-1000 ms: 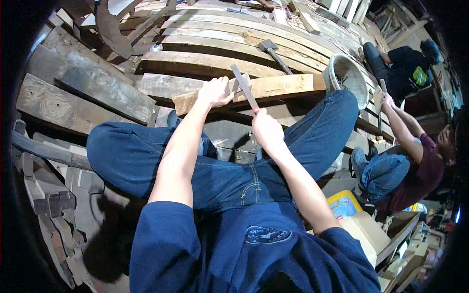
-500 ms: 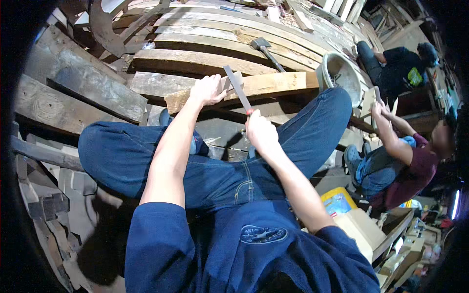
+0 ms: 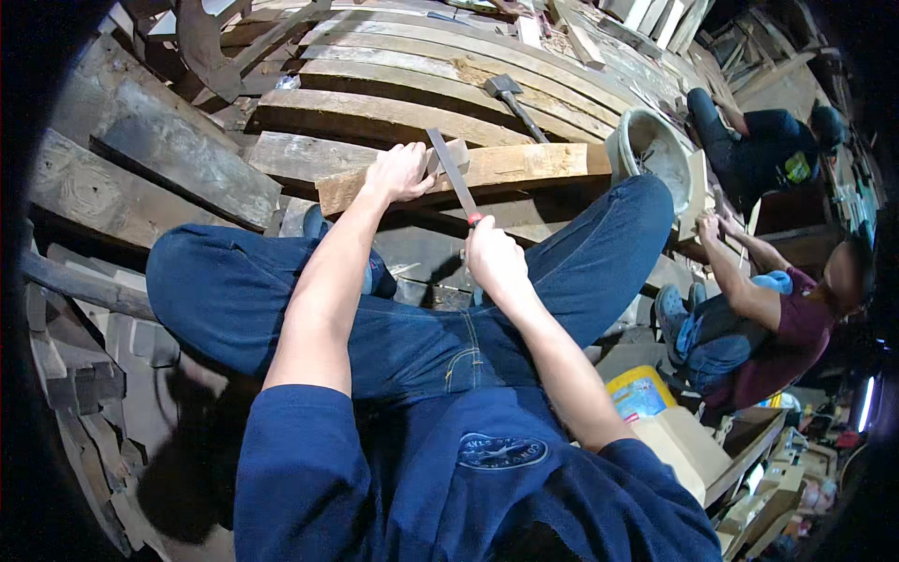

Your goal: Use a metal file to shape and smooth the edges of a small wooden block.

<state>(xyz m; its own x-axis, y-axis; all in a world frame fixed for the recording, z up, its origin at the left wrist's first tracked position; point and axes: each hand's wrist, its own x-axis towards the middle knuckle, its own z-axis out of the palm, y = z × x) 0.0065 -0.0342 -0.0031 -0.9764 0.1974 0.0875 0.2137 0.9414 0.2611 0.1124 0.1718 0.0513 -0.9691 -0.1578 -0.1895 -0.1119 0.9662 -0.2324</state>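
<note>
My left hand (image 3: 398, 171) is closed on a small wooden block (image 3: 448, 153) at the left part of a pale timber beam (image 3: 529, 165) lying crosswise in front of me. My right hand (image 3: 494, 251) grips a flat metal file (image 3: 449, 169) by its handle, red at the collar. The file's long blade slants up and left, lying against or just beside the block; actual contact is unclear. My crossed legs in jeans frame both hands.
Rough planks (image 3: 309, 117) spread ahead and left, with a hammer-like tool (image 3: 504, 91) on them. A bucket (image 3: 670, 159) stands by my right knee. Two co-workers (image 3: 758, 328) are at right, one holding wood. A yellow container (image 3: 641, 393) and boards lie at lower right.
My right hand and the file have shifted slightly toward me, while my left hand stays on the block. The nearer co-worker's arms have moved leftward. The whole view has drifted slightly.
</note>
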